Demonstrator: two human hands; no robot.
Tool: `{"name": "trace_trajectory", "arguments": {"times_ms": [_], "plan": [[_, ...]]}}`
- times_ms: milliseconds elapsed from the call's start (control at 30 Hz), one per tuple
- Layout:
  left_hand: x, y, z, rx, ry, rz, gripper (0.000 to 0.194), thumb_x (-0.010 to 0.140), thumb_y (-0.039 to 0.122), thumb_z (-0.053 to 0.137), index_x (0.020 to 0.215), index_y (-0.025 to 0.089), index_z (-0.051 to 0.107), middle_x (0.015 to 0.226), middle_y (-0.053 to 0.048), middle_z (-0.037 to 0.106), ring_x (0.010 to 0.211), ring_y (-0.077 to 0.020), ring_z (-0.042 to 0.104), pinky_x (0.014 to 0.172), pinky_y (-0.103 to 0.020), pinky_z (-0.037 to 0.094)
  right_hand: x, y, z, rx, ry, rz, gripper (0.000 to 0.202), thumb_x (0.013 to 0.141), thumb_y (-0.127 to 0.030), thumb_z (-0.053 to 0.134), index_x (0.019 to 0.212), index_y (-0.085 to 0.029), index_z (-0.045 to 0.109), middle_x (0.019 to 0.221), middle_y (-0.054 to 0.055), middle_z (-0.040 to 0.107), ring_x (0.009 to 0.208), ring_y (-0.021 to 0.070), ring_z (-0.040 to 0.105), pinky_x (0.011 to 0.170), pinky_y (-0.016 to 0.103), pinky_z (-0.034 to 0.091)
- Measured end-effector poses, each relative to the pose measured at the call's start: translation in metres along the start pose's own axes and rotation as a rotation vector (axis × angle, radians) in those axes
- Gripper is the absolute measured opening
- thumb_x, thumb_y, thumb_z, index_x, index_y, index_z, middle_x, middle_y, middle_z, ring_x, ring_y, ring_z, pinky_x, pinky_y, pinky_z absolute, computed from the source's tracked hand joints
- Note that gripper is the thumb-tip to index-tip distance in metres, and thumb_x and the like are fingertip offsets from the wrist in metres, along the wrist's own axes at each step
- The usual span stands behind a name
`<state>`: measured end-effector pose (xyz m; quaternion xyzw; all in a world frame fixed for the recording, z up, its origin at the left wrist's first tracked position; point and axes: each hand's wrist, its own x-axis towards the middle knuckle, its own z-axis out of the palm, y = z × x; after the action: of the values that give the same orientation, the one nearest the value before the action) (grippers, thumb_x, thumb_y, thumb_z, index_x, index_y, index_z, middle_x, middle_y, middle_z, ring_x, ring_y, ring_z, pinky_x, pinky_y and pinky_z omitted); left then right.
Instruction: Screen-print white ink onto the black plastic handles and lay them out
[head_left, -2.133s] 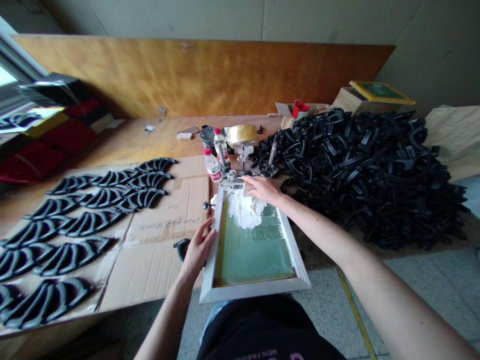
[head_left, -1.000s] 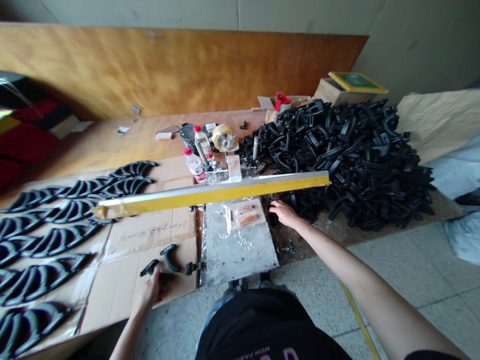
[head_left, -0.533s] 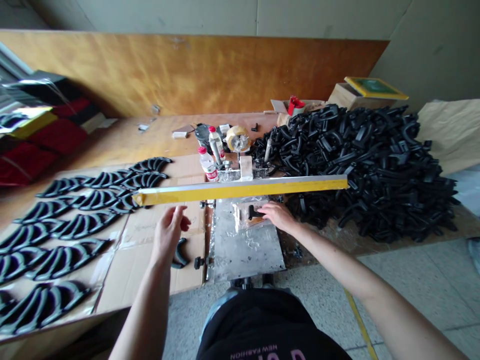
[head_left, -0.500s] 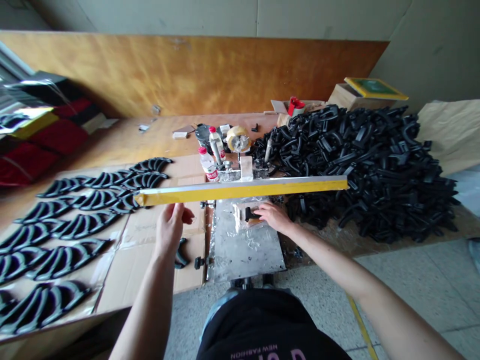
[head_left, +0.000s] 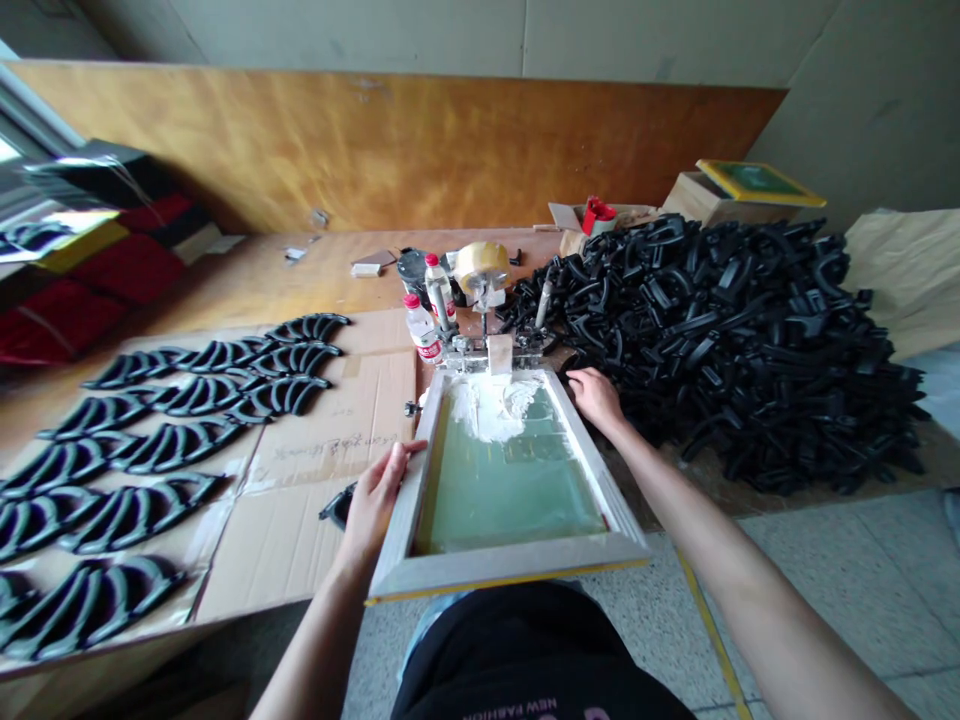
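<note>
Now the silver-grey rectangular metal frame with pale green mesh is being shown at the near edge of the brown wooden surface, and its left bar is being touched by the left hand; the lower fingers are being hidden, so how firmly it is being gripped cannot be told. Beside its far right bar, the right hand is being held half-curled; whether anything is being grasped there cannot be told. Thick white paste is being carried at the mesh's far end. One black curved plastic piece is being partly covered by the left hand. As for progress, several tidy black ribbed rows are already being displayed on the tan cardboard sheet, while far more, seemingly, is being left in the jumbled black plastic heap.
</note>
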<state>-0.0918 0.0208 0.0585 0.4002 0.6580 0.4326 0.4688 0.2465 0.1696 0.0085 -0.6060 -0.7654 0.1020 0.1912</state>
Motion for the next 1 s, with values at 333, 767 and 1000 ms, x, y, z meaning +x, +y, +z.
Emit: {"name": "trace_trajectory", "arguments": {"times_ms": [333, 767, 1000], "plan": [[0.013, -0.091, 0.018, 0.113, -0.047, -0.083, 0.072, 0.081, 0.06, 0.059, 0.142, 0.022, 0.049, 0.088, -0.004, 0.07, 0.078, -0.0193, 0.064, 0.067, -0.026, 0.047, 0.042, -0.097, 0.028, -0.146, -0.187, -0.353, 0.013, 0.089, -0.017, 0.058, 0.1, -0.012, 0.064, 0.099, 0.013, 0.066, 0.097, 0.0253, 0.057, 0.088, 0.036, 0.045], [0.007, -0.072, 0.021, 0.028, -0.013, -0.125, 0.076, 0.075, 0.059, 0.065, 0.137, 0.016, 0.054, 0.088, -0.007, 0.073, 0.081, -0.023, 0.067, 0.068, -0.028, 0.05, -0.012, -0.084, 0.025, 0.016, -0.206, -0.686, 0.017, 0.084, -0.006, 0.052, 0.089, -0.016, 0.065, 0.091, 0.009, 0.065, 0.092, 0.0224, 0.056, 0.078, 0.032, 0.044], [0.004, -0.063, 0.018, -0.009, -0.027, -0.161, 0.085, 0.071, 0.064, 0.068, 0.139, 0.016, 0.051, 0.085, -0.006, 0.073, 0.073, -0.0202, 0.065, 0.061, -0.026, 0.048, -0.001, -0.085, 0.018, 0.081, -0.242, -0.655, 0.009, 0.087, -0.022, 0.064, 0.095, -0.019, 0.067, 0.091, 0.005, 0.068, 0.088, 0.0193, 0.06, 0.079, 0.029, 0.046]]}}
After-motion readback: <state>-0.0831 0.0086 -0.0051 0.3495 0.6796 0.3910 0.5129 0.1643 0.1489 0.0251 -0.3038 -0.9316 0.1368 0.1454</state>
